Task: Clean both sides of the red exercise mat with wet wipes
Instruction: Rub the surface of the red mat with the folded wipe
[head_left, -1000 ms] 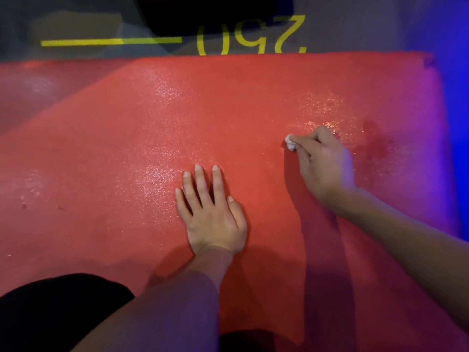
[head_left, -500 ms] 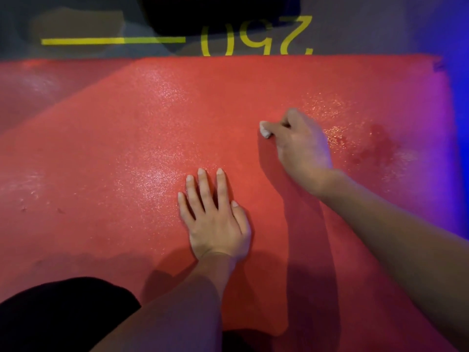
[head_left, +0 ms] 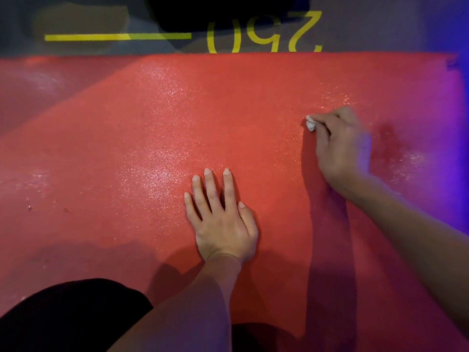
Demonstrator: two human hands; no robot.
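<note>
Two bare hands (head_left: 222,219) work over a red exercise mat (head_left: 152,138) seen from above. The left hand lies flat, palm down, at about 6 o'clock from the picture's middle, its fingers straight and slightly spread, pointing toward 12 o'clock. It holds nothing and simply presses on the mat.

The right hand (head_left: 338,146) sits at about 3 o'clock, up and to the right of the left hand and well apart from it. Its fingers are curled tight around a small balled white wet wipe (head_left: 310,123), of which only a bit pokes out at the hand's 10 o'clock edge. The wipe touches the mat surface. The right forearm runs off toward 4 o'clock.

The mat fills most of the view and lies under both hands, stretching from 9 o'clock to 3 o'clock. Its pebbled surface glistens in patches, with a darker damp-looking blotch (head_left: 388,141) just beyond the right hand at 3 o'clock.

Past the mat's far edge at 12 o'clock is a dark floor (head_left: 76,16) with a yellow painted line (head_left: 116,36) and yellow numerals (head_left: 264,31), upside down from this view. Dark clothing (head_left: 63,316) shows at 7 o'clock. Purple-blue light tints the right edge.
</note>
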